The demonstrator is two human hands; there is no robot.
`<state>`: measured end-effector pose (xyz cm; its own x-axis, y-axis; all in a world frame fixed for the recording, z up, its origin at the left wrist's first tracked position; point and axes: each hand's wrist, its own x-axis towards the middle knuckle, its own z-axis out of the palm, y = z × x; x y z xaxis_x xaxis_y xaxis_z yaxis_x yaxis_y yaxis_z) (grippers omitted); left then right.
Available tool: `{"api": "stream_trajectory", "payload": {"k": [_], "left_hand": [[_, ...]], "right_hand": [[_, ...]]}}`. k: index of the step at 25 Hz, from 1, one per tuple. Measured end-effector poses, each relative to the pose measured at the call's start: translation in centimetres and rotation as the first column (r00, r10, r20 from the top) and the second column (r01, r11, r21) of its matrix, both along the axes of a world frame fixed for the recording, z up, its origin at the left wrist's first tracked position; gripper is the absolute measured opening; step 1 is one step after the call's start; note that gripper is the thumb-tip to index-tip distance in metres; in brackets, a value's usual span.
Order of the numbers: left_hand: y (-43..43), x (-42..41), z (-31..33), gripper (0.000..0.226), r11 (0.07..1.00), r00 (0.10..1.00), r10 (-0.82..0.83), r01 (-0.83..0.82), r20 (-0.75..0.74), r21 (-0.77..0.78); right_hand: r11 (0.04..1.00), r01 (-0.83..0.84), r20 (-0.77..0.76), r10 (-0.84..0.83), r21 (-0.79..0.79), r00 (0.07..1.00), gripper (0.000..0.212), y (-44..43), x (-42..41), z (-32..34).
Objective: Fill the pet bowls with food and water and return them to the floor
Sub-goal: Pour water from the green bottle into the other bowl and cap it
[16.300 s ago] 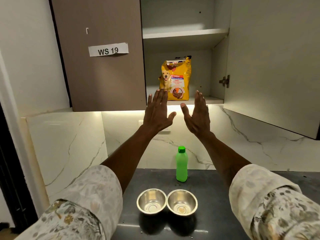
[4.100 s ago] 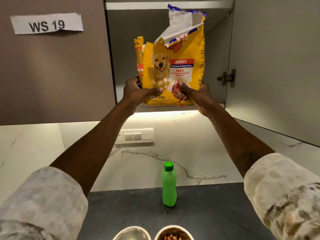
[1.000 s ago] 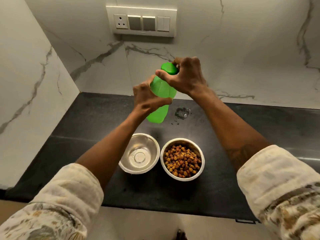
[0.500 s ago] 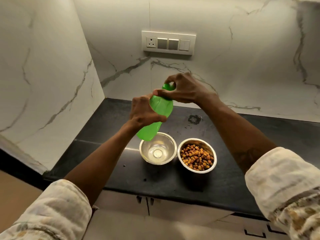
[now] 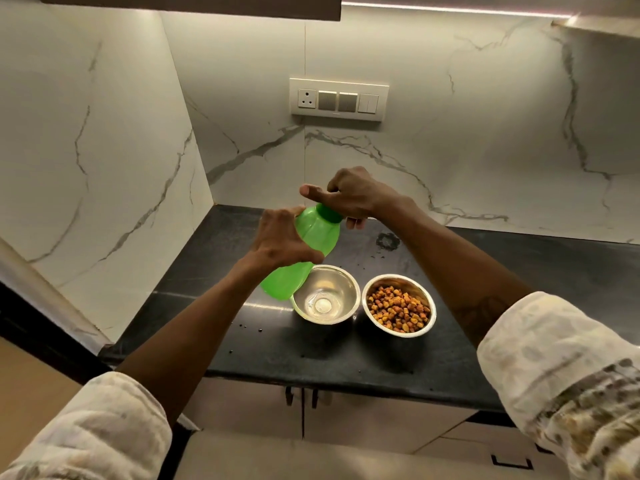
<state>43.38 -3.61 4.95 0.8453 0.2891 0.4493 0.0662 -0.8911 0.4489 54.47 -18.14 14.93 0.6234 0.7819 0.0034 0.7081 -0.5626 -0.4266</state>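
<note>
Two steel bowls stand side by side on the black counter [image 5: 502, 271]. The left bowl [image 5: 325, 295] has a bare shiny inside. The right bowl [image 5: 399, 305] is full of brown kibble. A green plastic bottle [image 5: 311, 244] hangs tilted above the left bowl's left rim. My left hand [image 5: 280, 239] grips the bottle's body. My right hand [image 5: 349, 195] is closed over its darker green cap [image 5: 329, 213]. The cap sits on the bottle's neck.
White marble walls close in the counter at the back and left. A switch panel [image 5: 338, 99] is on the back wall. A wet ring mark [image 5: 388, 241] lies behind the bowls. Cabinet doors [image 5: 301, 410] hang below the counter's front edge.
The view has pulled back and up since a second ago. The bottle stays in both hands, now lower and nearer the left bowl, with my right hand still on the cap.
</note>
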Motion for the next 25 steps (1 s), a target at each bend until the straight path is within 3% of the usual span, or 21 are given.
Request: {"api": "stream_trajectory", "payload": {"k": [4, 6, 9, 11, 13, 16, 18, 20, 23, 25], "left_hand": [[0.8, -0.8, 0.1, 0.081, 0.998, 0.995, -0.06, 0.059, -0.084, -0.024], [1.6, -1.3, 0.2, 0.079, 0.992, 0.983, -0.123, 0.116, -0.136, -0.059], [3.2, -1.5, 0.4, 0.077, 0.978, 0.953, -0.202, 0.183, -0.225, -0.102], [3.6, -1.6, 0.3, 0.077, 0.973, 0.94, -0.222, 0.195, -0.261, -0.123], [3.5, -1.6, 0.0, 0.083, 0.973, 0.945, -0.22, 0.194, -0.241, -0.127], [2.9, -1.2, -0.2, 0.084, 0.979, 0.957, -0.194, 0.174, -0.215, -0.107], [2.8, -0.8, -0.1, 0.083, 0.985, 0.96, -0.17, 0.158, -0.22, -0.074], [2.9, -0.5, -0.1, 0.08, 0.987, 0.955, -0.162, 0.155, -0.249, -0.046], [3.3, -0.3, -0.5, 0.083, 0.987, 0.938, -0.159, 0.151, -0.309, -0.049], [3.6, -0.4, -0.7, 0.084, 0.989, 0.927, -0.149, 0.134, -0.344, -0.069]], "right_hand": [[0.973, -0.229, 0.049, 0.229, -0.007, 0.972, 0.025, -0.8, 0.7, 0.1], [0.937, -0.346, 0.033, 0.348, -0.036, 0.937, 0.031, -1.5, 0.5, -0.1], [0.872, -0.488, 0.133, 0.482, 0.015, 0.866, 0.039, -1.6, 0.2, -1.4], [0.834, -0.551, 0.129, 0.544, 0.024, 0.829, 0.06, -1.5, 0.1, -2.0], [0.86, -0.508, 0.006, 0.509, -0.036, 0.861, 0.084, -1.7, 0.4, -1.9], [0.967, -0.223, -0.086, 0.213, -0.126, 0.973, 0.101, -1.2, 1.0, -1.7], [0.984, -0.118, -0.097, 0.106, -0.132, 0.99, 0.091, -0.4, 0.8, -1.9], [0.982, -0.143, -0.035, 0.139, -0.123, 0.99, 0.069, 0.0, 1.0, -2.3], [0.943, -0.327, 0.098, 0.332, -0.062, 0.938, 0.039, -0.4, 2.1, -2.6], [0.866, -0.499, 0.171, 0.494, -0.016, 0.852, 0.036, -1.0, 2.5, -2.7]]}}
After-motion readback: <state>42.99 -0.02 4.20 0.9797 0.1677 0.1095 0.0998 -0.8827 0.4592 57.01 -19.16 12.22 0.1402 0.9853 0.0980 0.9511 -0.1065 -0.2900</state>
